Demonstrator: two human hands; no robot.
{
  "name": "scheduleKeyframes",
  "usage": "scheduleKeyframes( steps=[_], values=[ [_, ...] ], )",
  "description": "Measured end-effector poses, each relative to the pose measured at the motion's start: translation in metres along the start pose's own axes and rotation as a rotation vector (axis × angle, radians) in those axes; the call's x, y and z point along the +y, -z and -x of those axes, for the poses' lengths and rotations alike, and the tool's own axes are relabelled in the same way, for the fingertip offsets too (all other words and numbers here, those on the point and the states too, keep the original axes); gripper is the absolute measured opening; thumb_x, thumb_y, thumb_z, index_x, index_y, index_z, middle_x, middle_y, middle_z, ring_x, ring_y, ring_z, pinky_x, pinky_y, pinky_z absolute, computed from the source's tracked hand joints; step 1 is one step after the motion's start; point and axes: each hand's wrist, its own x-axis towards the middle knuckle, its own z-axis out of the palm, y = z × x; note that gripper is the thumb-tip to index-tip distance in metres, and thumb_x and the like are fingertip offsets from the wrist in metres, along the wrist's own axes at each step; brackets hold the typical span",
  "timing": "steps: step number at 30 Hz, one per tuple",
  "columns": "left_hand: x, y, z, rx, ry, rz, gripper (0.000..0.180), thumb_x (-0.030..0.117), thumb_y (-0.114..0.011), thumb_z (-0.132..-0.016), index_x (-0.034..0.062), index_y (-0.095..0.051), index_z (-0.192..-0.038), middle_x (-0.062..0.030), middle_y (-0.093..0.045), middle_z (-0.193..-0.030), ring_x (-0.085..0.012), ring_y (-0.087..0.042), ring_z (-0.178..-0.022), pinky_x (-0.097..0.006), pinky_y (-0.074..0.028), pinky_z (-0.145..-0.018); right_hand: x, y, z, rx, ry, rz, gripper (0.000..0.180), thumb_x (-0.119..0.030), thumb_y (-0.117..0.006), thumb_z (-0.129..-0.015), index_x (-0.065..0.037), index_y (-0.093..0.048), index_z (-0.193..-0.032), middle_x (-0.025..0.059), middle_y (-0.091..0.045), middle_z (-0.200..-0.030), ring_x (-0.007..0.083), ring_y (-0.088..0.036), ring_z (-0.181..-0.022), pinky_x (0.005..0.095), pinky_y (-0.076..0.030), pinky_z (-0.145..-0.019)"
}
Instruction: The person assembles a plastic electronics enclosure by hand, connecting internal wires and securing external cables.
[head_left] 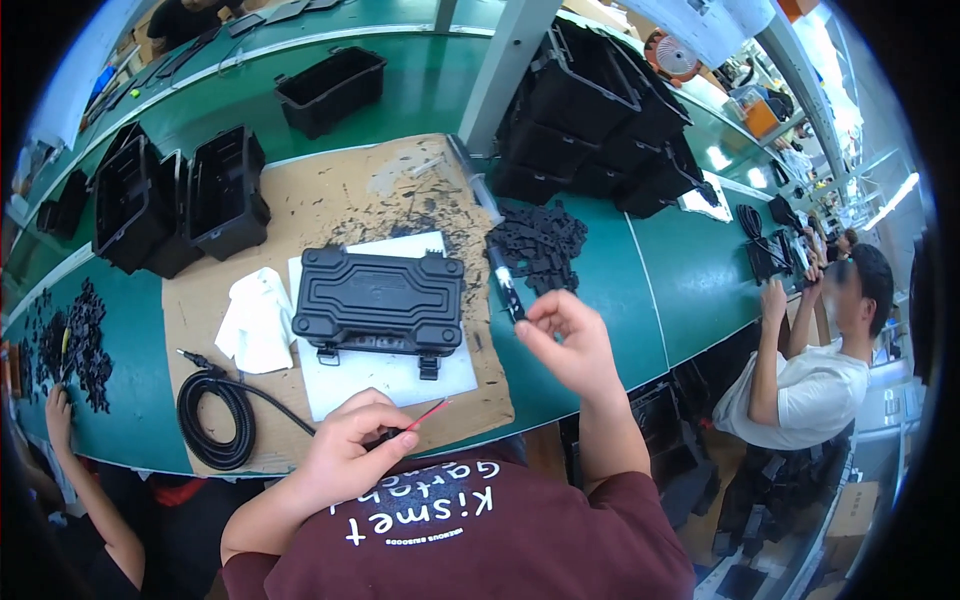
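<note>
A black cable is pinched in my left hand (352,442), below the case. Its stripped end shows thin red and dark wires (430,413) poking out past the fingers. The rest of the black cable (222,425) lies coiled to the left, with a plug at its far end. My right hand (572,348) has thumb and finger closed on the lower end of a slim black stick-like tool (507,285) with white markings; its exact kind is unclear. Between and beyond the hands sits a closed black plastic case (380,300) with two front latches, on a white foam sheet (445,378).
Stained cardboard (225,300) covers the green bench, with a white cloth (257,325) on it. Small black parts lie in piles at right (540,245) and left (85,350). Black bins (228,195) stand behind; more are stacked at back right (580,110). Co-workers sit on both sides.
</note>
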Motion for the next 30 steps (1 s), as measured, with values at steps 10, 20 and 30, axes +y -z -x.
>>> scheduleKeyframes(
  steps=[10, 20, 30],
  values=[
    [0.01, 0.012, 0.006, -0.053, -0.03, 0.111, 0.004, 0.004, -0.065, -0.088, 0.0005, -0.065, -0.089, -0.0003, -0.05, -0.08, -0.0034, -0.042, -0.06, -0.02, -0.03, -0.052, -0.03, -0.055, 0.029, -0.44, -0.292, -0.666, 0.028, -0.003, -0.057, -0.093, 0.0, -0.054, -0.12, 0.0033, -0.059, -0.095, 0.0102, -0.061, -0.083, 0.0238, -0.051, -0.074],
    [-0.004, 0.006, 0.003, 0.011, -0.17, 0.34, 0.009, -0.002, -0.057, -0.091, -0.0055, -0.06, -0.098, -0.0109, -0.05, -0.112, -0.0172, -0.062, -0.096, -0.027, -0.054, -0.083, -0.014, -0.096, 0.039, -0.507, -0.304, -0.789, 0.018, 0.004, -0.057, -0.09, -0.002, -0.047, -0.104, 0.0071, -0.06, -0.098, 0.0145, -0.063, -0.094, 0.0263, -0.054, -0.079],
    [-0.001, 0.006, 0.004, 0.033, -0.265, -0.01, 0.006, 0.004, -0.062, -0.087, -0.0016, -0.062, -0.09, -0.0092, -0.06, -0.092, -0.0179, -0.06, -0.082, -0.029, -0.049, -0.072, -0.027, -0.09, 0.042, -0.508, -0.291, -0.652, 0.024, 0.007, -0.059, -0.087, -0.001, -0.046, -0.107, 0.0084, -0.061, -0.093, 0.0131, -0.063, -0.083, 0.0267, -0.053, -0.073]
  ],
)
